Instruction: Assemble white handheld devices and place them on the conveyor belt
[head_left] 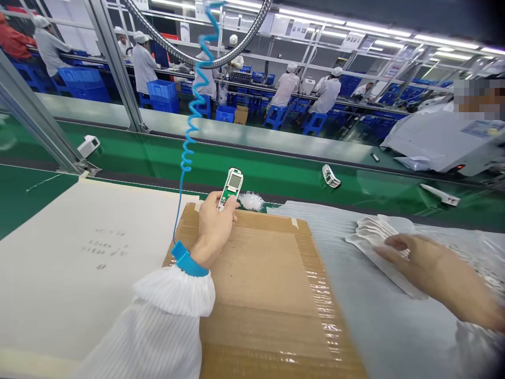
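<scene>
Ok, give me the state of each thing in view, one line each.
left hand: gripping the circuit board
circuit board: held up, display facing the camera
right hand: fingers resting on the white moulded pieces
white moulded pieces: stacked, overlapping
blue wrist strap: fastened on left wrist, coiled cord attached
cardboard sheet: lying flat on the bench

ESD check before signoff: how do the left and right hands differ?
The left hand wears a blue wrist strap with a coiled cord; the right hand shows none. The left grips a circuit board above cardboard; the right rests on a stack of white parts. Both are bare, with white sleeves.
</scene>
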{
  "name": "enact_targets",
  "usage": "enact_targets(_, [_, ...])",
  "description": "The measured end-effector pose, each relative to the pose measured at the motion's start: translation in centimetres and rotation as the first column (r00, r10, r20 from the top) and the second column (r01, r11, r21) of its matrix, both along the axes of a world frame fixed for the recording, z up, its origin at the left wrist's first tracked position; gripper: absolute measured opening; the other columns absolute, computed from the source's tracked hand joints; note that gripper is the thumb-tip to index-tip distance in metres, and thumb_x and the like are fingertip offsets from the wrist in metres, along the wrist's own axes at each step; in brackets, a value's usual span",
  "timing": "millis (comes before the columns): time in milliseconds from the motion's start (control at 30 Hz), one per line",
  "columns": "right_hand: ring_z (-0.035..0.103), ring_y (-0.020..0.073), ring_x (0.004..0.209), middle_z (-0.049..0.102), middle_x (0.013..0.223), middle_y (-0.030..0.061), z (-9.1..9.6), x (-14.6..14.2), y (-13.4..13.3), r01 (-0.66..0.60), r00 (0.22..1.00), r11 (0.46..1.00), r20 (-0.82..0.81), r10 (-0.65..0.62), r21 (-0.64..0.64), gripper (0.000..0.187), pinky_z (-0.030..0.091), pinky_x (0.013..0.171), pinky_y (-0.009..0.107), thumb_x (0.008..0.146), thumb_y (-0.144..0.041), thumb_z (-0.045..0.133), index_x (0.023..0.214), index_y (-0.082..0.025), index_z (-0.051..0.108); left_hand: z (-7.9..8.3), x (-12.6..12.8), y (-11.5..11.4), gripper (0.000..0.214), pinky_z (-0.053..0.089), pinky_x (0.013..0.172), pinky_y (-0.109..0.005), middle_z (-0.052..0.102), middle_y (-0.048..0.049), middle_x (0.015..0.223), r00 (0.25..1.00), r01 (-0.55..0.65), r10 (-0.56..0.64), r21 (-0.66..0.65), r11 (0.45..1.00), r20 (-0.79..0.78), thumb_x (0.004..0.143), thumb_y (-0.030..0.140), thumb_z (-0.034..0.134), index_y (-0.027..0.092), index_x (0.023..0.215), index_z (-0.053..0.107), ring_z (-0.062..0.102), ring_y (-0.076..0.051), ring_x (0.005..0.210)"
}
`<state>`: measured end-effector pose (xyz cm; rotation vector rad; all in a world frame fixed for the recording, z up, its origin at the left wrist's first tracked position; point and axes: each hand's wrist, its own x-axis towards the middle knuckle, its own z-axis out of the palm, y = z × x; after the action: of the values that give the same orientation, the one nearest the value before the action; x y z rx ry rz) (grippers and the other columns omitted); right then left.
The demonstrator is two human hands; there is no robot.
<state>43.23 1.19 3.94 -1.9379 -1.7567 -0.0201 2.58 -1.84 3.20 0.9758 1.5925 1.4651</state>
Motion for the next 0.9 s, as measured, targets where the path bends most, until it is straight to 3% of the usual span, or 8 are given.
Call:
enact_targets(67, [0.051, 0.0292, 0.057, 0.063, 0.067, 0.0106, 1.6, -3.7, 0.1, -0.029, 0.998, 0.992, -0.053, 0.022, -0.127, 0.03, 0.038, 0.061, 0.05, 0.067, -0.06, 0.07, 0.062, -0.031, 0.063, 0.0, 0.0, 0.0, 0.015, 0.044, 0.053, -0.023, 0.072, -0.0034, 0.084, 1.0, 0.003, -0.003, -0.002, 1.0, 0.003, 0.091, 0.031, 0.06, 0.017, 0.096, 0.061, 0.058, -0.01, 0.055])
enact_targets(133, [0.057, 0.0279, 0.07, 0.064, 0.076, 0.0079, 2.9, -8.8, 0.4, -0.254, 0.924, 0.939, -0.344, 0.165, -0.231, 0.036, 0.043, 0.069, 0.048, 0.077, -0.065, 0.065, 0.074, -0.028, 0.064, 0.1, 0.1, 0.0, 0.015, 0.044, 0.052, -0.023, 0.072, -0.0035, 0.085, 1.0, 0.005, -0.005, 0.0, 1.0, 0.012, 0.091, 0.031, 0.06, 0.017, 0.097, 0.061, 0.058, -0.01, 0.055])
enact_targets(200, [0.056, 0.0228, 0.075, 0.059, 0.078, 0.0047, 3.3, -14.2, 1.3, -0.571, 0.677, 0.793, -0.668, 0.309, -0.212, 0.044, 0.048, 0.073, 0.042, 0.082, -0.068, 0.061, 0.073, -0.025, 0.056, 0.0, 0.1, 0.0, 0.015, 0.044, 0.052, -0.023, 0.072, -0.0032, 0.082, 1.0, 0.005, -0.005, -0.001, 1.0, 0.008, 0.09, 0.031, 0.061, 0.018, 0.096, 0.061, 0.058, -0.01, 0.055])
enact_targets(267, [0.057, 0.0203, 0.075, 0.059, 0.08, 0.0038, 2.5, -19.1, 2.7, -0.707, 0.514, 0.702, -0.748, 0.421, -0.091, 0.047, 0.05, 0.072, 0.039, 0.087, -0.068, 0.053, 0.073, -0.024, 0.049, -0.1, 0.0, 0.1, 0.015, 0.045, 0.053, -0.023, 0.071, -0.0033, 0.081, 1.0, 0.005, -0.005, -0.006, 1.0, -0.005, 0.09, 0.032, 0.061, 0.018, 0.096, 0.061, 0.057, -0.01, 0.055])
enact_targets(333, [0.059, 0.0195, 0.074, 0.061, 0.08, 0.0044, 0.8, -22.9, 4.6, -0.673, 0.624, 0.735, -0.599, 0.502, -0.085, 0.044, 0.05, 0.071, 0.037, 0.094, -0.061, 0.044, 0.074, -0.023, 0.05, -0.3, -0.1, 0.2, 0.016, 0.045, 0.053, -0.023, 0.072, -0.0038, 0.082, 1.0, 0.002, -0.002, -0.012, 1.0, -0.015, 0.09, 0.031, 0.061, 0.017, 0.097, 0.061, 0.057, -0.01, 0.055])
enact_targets(467, [0.058, 0.0232, 0.076, 0.062, 0.075, 0.0055, -2.4, -26.1, 7.2, -0.51, 0.815, 0.857, -0.363, 0.451, -0.081, 0.025, 0.044, 0.075, 0.039, 0.085, -0.037, 0.061, 0.067, -0.023, 0.051, -0.4, -0.3, 0.3, 0.016, 0.044, 0.053, -0.024, 0.072, -0.004, 0.082, 1.0, -0.004, 0.004, -0.002, 1.0, -0.022, 0.09, 0.032, 0.061, 0.017, 0.096, 0.061, 0.057, -0.011, 0.055])
enact_targets(667, [0.059, 0.0251, 0.085, 0.065, 0.089, 0.007, -2.4, -21.3, 6.1, -0.421, 0.897, 0.907, -0.143, 0.418, 0.009, 0.012, 0.042, 0.082, 0.041, 0.083, -0.034, 0.06, 0.078, -0.023, 0.059, 0.2, -0.1, 0.1, 0.014, 0.044, 0.054, -0.024, 0.071, -0.0024, 0.08, 1.0, -0.004, 0.004, -0.027, 1.0, 0.006, 0.09, 0.031, 0.062, 0.018, 0.094, 0.061, 0.058, -0.01, 0.055])
enact_targets(900, [0.057, 0.0295, 0.061, 0.062, 0.069, 0.0097, -1.7, -4.0, 2.6, -0.069, 0.976, 0.996, 0.204, 0.077, -0.048, 0.014, 0.04, 0.058, 0.044, 0.072, -0.039, 0.06, 0.063, -0.029, 0.055, 0.3, 0.3, -0.2, 0.018, 0.044, 0.051, -0.023, 0.072, -0.0037, 0.083, 0.999, 0.03, -0.029, -0.011, 1.0, 0.023, 0.091, 0.033, 0.062, 0.017, 0.097, 0.062, 0.058, -0.01, 0.055])
